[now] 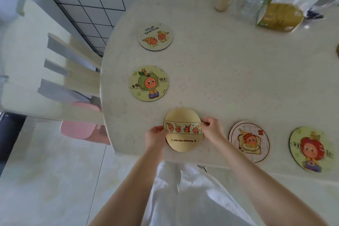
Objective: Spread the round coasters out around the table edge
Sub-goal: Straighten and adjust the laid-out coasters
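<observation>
Five round coasters lie on the surface [229,79]: one [183,130] between the hands, two [148,83] [155,36] beyond the left hand [156,136], two [249,141] [311,149] beside the right hand [212,129].

Item [337,51] at right edge: cut off, unidentifiable; bottle [255,0], bag [280,17], wrapper [314,13] blurred, labels unreadable

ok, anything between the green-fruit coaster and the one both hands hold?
No. Head view shows bare table between green-fruit coaster and held coaster.
</observation>
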### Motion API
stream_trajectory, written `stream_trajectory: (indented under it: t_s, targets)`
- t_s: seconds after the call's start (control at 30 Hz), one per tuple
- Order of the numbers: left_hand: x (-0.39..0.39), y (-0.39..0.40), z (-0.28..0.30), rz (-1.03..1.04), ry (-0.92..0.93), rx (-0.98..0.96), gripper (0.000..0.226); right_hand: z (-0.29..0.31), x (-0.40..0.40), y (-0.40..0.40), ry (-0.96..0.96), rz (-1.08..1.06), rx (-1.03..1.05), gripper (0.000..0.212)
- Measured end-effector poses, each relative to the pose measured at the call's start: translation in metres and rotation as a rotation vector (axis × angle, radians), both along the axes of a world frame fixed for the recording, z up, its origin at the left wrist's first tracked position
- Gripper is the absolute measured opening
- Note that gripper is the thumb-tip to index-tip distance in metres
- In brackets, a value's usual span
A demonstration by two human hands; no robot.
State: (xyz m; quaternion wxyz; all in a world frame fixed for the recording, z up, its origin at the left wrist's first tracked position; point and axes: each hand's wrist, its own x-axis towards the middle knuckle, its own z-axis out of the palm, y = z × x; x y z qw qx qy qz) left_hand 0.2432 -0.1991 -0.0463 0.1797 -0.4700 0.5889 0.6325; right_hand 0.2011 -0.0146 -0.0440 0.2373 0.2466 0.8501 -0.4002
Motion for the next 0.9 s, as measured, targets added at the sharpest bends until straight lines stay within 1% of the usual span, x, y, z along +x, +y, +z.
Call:
stream_trajectory:
  t_s: [0.1, 0.2, 0.33, 0.47, 0.53, 0.63, 0.77, 0.83, 0.9]
  targets:
    - [-0.006, -0.019, -0.004, -0.054, 0.015, 0.034, 0.014, -0.002, 0.014, -0.008, 0.003, -0.137, -0.043, 0.023]
    - [-0.005, -0.035, -0.009, -0.156, 0.017, 0.004, 0.012, -0.006, 0.027, -0.015, -0.008, -0.221, -0.062, 0.022]
    - [-0.003, -0.048, -0.016, -0.302, 0.03, -0.008, 0.011, -0.008, 0.03, -0.02, 0.02, -0.189, 0.014, 0.021]
    - [-0.005, -0.057, -0.015, -0.506, 0.061, -0.181, 0.016, -0.003, 0.029, -0.023, -0.001, -0.103, 0.103, 0.021]
    - [-0.009, -0.063, -0.013, -0.543, 0.057, -0.224, 0.022, 0.001, 0.029, -0.023, 0.044, -0.022, 0.182, 0.024]
    - [-0.025, -0.076, -0.01, -0.516, 0.066, -0.251, 0.031, 0.007, 0.016, -0.028, 0.096, 0.029, 0.213, 0.026]
    - [-0.062, -0.097, -0.007, -0.402, 0.092, -0.317, 0.033, 0.012, -0.027, -0.051, 0.133, 0.104, 0.124, 0.028]
    - [-0.081, -0.107, -0.007, -0.366, 0.091, -0.373, 0.029, 0.013, -0.054, -0.067, 0.15, 0.124, 0.067, 0.026]
    - [-0.097, -0.113, -0.008, -0.289, 0.116, -0.379, 0.023, 0.011, -0.083, -0.084, 0.155, 0.133, 0.027, 0.026]
